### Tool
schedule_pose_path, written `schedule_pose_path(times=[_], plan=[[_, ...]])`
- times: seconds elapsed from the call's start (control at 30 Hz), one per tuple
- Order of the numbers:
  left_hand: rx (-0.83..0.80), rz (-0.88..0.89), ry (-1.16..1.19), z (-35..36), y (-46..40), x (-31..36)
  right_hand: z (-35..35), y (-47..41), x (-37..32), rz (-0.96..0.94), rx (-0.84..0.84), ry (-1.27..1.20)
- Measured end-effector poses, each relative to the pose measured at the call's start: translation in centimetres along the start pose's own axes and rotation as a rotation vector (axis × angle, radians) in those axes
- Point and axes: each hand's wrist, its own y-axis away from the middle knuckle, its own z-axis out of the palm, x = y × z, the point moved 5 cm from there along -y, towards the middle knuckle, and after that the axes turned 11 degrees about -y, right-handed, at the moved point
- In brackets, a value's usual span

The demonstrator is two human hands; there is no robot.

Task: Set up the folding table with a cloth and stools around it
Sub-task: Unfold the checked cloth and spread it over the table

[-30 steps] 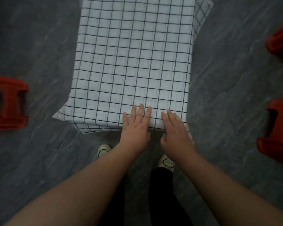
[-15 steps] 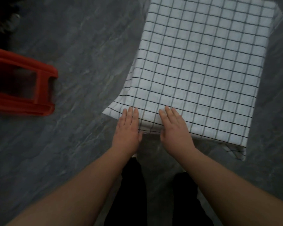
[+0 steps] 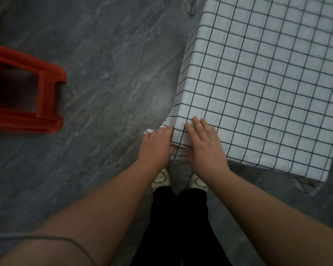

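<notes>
Covering the surface, a white grid-checked cloth (image 3: 267, 89) hangs over its edges. Right hand (image 3: 206, 146) lies flat, fingers straight, pressing the cloth's near-left corner. Left hand (image 3: 158, 146) grips the overhanging cloth at that corner, fingers curled under. Red stool (image 3: 27, 93) sits on grey marbled floor (image 3: 108, 64), well left. No containers visible.

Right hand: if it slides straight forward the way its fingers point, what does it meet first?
Nothing visible: the right hand lies flat on the checked cloth, and only bare cloth lies ahead of it.
</notes>
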Motion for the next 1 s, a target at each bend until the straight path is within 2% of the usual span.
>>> schedule_pose_path(times=[0.13, 0.27, 0.4, 0.53, 0.63, 0.73, 0.87, 1.0], plan=[[0.036, -0.05, -0.054, 1.6, -0.6, -0.2, 1.2, 0.0, 0.3, -0.022, 0.015, 0.037], [-0.128, -0.136, -0.048, 3.6, -0.2, -1.0, 1.6, 0.3, 0.6, -0.017, 0.016, 0.052], [-0.161, -0.133, 0.172, 3.6, -0.4, -1.6, 1.2, 0.3, 0.4, -0.02, 0.006, 0.064], [-0.175, -0.273, 0.364, 3.6, -0.4, -3.7, 1.1, 0.4, 0.4, -0.012, 0.005, 0.076], [-0.186, -0.278, 0.415, 3.8, -0.2, -5.3, 1.4, 0.3, -0.4, -0.048, 0.024, 0.068], [-0.21, -0.358, 0.494, 3.9, 0.6, -6.6, 2.0, 0.3, -1.6, -0.119, 0.035, 0.06], [-0.255, -0.468, 0.607, 4.6, 2.0, -8.6, 2.6, 0.4, -3.2, -0.169, 0.004, 0.07], [-0.34, -0.506, 0.718, 5.1, 3.8, -11.0, 2.6, -0.3, -4.0, -0.174, -0.036, 0.106]])
